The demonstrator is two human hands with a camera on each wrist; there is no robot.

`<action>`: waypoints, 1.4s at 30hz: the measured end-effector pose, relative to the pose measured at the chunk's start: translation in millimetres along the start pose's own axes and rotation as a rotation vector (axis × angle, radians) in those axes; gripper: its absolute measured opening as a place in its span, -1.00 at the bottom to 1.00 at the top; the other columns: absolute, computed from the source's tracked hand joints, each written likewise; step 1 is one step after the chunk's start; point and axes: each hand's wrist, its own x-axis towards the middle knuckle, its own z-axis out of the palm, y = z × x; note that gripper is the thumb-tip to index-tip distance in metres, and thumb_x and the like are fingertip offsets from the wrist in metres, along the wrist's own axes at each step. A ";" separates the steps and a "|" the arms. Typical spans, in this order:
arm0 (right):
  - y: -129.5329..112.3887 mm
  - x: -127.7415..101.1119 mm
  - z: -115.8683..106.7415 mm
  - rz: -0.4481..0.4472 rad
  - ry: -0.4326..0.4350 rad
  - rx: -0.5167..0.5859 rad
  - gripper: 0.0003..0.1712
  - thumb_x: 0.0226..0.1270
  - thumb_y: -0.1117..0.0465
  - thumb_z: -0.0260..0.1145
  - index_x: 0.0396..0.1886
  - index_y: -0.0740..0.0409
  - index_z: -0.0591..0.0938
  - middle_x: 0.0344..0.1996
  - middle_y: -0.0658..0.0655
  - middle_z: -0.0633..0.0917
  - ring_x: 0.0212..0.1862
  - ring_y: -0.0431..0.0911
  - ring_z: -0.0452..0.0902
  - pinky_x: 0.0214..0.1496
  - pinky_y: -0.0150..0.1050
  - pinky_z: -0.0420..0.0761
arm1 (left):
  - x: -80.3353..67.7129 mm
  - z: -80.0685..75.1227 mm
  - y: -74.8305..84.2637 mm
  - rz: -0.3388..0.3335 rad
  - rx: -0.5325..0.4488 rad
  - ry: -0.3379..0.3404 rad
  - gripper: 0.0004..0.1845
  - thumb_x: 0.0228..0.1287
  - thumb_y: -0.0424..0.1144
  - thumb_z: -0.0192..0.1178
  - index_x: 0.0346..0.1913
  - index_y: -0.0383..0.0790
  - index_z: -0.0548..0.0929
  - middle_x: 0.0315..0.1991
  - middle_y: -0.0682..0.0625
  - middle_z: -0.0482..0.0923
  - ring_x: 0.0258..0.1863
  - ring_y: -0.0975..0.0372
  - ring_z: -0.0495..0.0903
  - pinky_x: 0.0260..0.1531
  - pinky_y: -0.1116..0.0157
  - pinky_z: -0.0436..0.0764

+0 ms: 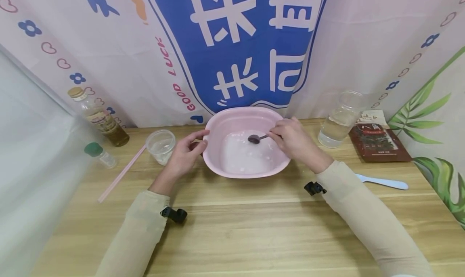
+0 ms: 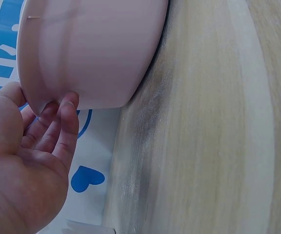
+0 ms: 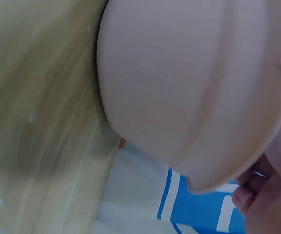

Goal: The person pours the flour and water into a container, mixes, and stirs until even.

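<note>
A pink plastic basin [image 1: 250, 114] stands on the table with white powdery or milky stuff [image 1: 239, 154] in its bottom. My left hand [image 1: 187, 154] holds the basin's left rim, thumb on top and fingers bent beneath it, as the left wrist view shows from below. Above the basin's right side, my right hand [image 1: 292, 137] pinches the handle of a small dark spoon [image 1: 254, 139]. The spoon's bowl hangs over the white stuff; whether it holds anything I cannot tell. In the right wrist view the basin's wall hides most of that hand and the spoon.
Left of the basin are a clear plastic cup [image 1: 160, 143], pink chopsticks [image 1: 121, 174], a green-capped shaker [image 1: 99, 154] and an oil bottle [image 1: 103, 121]. To the right stand a glass of water [image 1: 336, 125], a brown packet [image 1: 379, 143] and a pale blue plastic utensil [image 1: 386, 183].
</note>
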 end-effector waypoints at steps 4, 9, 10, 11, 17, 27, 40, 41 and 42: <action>3.7 -3.3 -5.2 0.018 0.005 -0.046 -0.80 0.55 0.25 0.38 -0.20 0.27 0.86 -0.30 0.21 0.82 -0.14 0.16 0.66 -0.04 0.01 0.47 | -0.4 -0.2 -0.3 -0.003 -0.002 -0.001 -0.54 0.65 -0.25 0.15 0.48 -0.29 0.56 0.20 -0.34 0.60 -0.27 0.31 0.72 -0.14 0.25 0.80; -0.9 -7.6 -8.1 -0.009 -0.036 -0.013 -0.80 0.55 0.23 0.39 -0.18 0.26 0.87 -0.28 0.19 0.84 -0.14 0.13 0.69 0.01 0.01 0.51 | -0.8 -0.7 -1.0 0.000 -0.005 0.003 -0.55 0.65 -0.25 0.15 0.48 -0.30 0.56 0.18 -0.34 0.60 -0.28 0.32 0.71 -0.16 0.26 0.79; -2.7 -8.5 -8.0 -0.024 -0.044 0.006 -0.80 0.55 0.23 0.40 -0.18 0.25 0.87 -0.28 0.18 0.84 -0.15 0.11 0.69 0.01 0.01 0.51 | -1.0 -0.7 -0.9 0.001 -0.005 0.004 -0.55 0.65 -0.25 0.15 0.47 -0.30 0.57 0.18 -0.34 0.60 -0.28 0.32 0.71 -0.15 0.26 0.80; -4.5 -9.4 -7.3 -0.044 -0.049 0.027 -0.81 0.55 0.23 0.40 -0.19 0.25 0.87 -0.30 0.16 0.84 -0.18 0.09 0.69 0.01 0.01 0.53 | -1.1 -0.7 -0.9 0.002 -0.004 0.005 -0.55 0.65 -0.25 0.15 0.47 -0.30 0.57 0.18 -0.34 0.60 -0.28 0.31 0.71 -0.15 0.25 0.80; -14.2 -13.8 -2.2 -0.172 -0.067 0.161 -0.85 0.51 0.28 0.43 -0.24 0.24 0.87 -0.44 0.06 0.75 -0.32 -0.06 0.58 -0.06 -0.06 0.59 | -1.9 -0.3 -1.6 0.001 0.002 0.001 -0.54 0.65 -0.25 0.15 0.48 -0.29 0.56 0.20 -0.34 0.60 -0.27 0.31 0.71 -0.14 0.24 0.80; -16.7 -13.7 2.5 -0.197 -0.084 0.232 -0.85 0.52 0.29 0.43 -0.24 0.20 0.88 -0.44 0.05 0.75 -0.34 -0.13 0.56 -0.09 -0.11 0.60 | -2.3 -0.5 -1.0 0.013 0.000 0.005 -0.55 0.65 -0.26 0.15 0.47 -0.31 0.57 0.20 -0.35 0.60 -0.29 0.33 0.70 -0.18 0.28 0.77; -2.7 -13.8 -7.5 -0.007 0.042 -0.061 -0.80 0.56 0.25 0.38 -0.19 0.29 0.85 -0.25 0.23 0.83 -0.10 0.18 0.72 -0.06 0.01 0.52 | -0.8 -1.6 0.5 0.015 0.003 0.000 -0.54 0.65 -0.27 0.15 0.48 -0.31 0.56 0.20 -0.35 0.59 -0.28 0.33 0.70 -0.15 0.28 0.78; -2.2 -14.5 -8.1 -0.012 0.038 -0.054 -0.80 0.55 0.26 0.38 -0.20 0.28 0.85 -0.26 0.23 0.83 -0.11 0.17 0.72 -0.08 0.00 0.52 | -1.0 -1.5 0.6 0.015 0.003 -0.001 -0.54 0.65 -0.27 0.15 0.48 -0.31 0.56 0.19 -0.35 0.59 -0.29 0.33 0.70 -0.16 0.28 0.78; -2.4 -15.3 -8.8 -0.017 0.029 -0.042 -0.81 0.55 0.26 0.39 -0.21 0.27 0.85 -0.27 0.21 0.83 -0.13 0.16 0.72 -0.10 -0.01 0.51 | -1.1 -1.4 0.5 0.014 0.004 -0.001 -0.54 0.65 -0.26 0.15 0.48 -0.30 0.56 0.19 -0.34 0.59 -0.29 0.32 0.70 -0.17 0.28 0.78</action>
